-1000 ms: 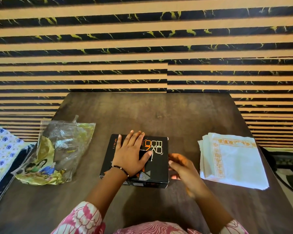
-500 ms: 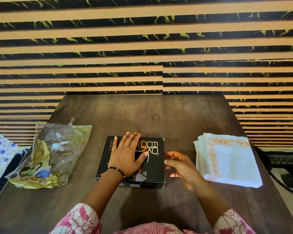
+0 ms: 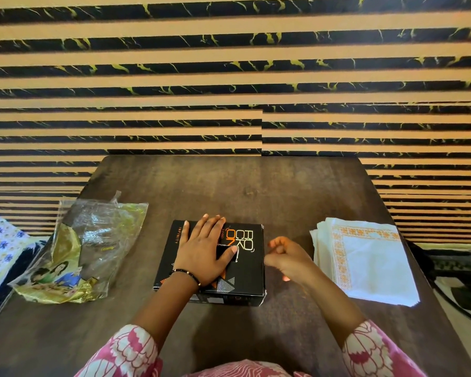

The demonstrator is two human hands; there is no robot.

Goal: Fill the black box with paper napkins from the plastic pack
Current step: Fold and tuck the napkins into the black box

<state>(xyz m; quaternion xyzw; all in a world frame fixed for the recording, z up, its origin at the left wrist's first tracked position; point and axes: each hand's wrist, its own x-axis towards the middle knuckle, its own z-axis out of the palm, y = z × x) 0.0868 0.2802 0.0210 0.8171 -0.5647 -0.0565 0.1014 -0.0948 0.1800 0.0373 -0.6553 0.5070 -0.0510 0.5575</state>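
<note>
A black box (image 3: 245,273) with orange and white lettering lies shut in the middle of the dark table. My left hand (image 3: 201,254) rests flat on its lid with fingers spread, the thumb over a small cut-out opening. Just off the box's right edge hovers my right hand (image 3: 287,257), fingers loosely curled and holding nothing. A stack of white paper napkins (image 3: 365,259) with an orange border lies on the table to the right. The crumpled, see-through plastic pack (image 3: 85,251) lies at the left, apparently empty.
The dark wooden table (image 3: 229,186) meets a striped black-and-tan wall at the back. A floral blue-and-white cloth (image 3: 0,248) sits beyond the table's left edge. Dark cables (image 3: 457,270) lie on the floor to the right.
My right hand has drifted slightly away from the box's right edge and curled its fingers. The left hand stays flat on the lid.
</note>
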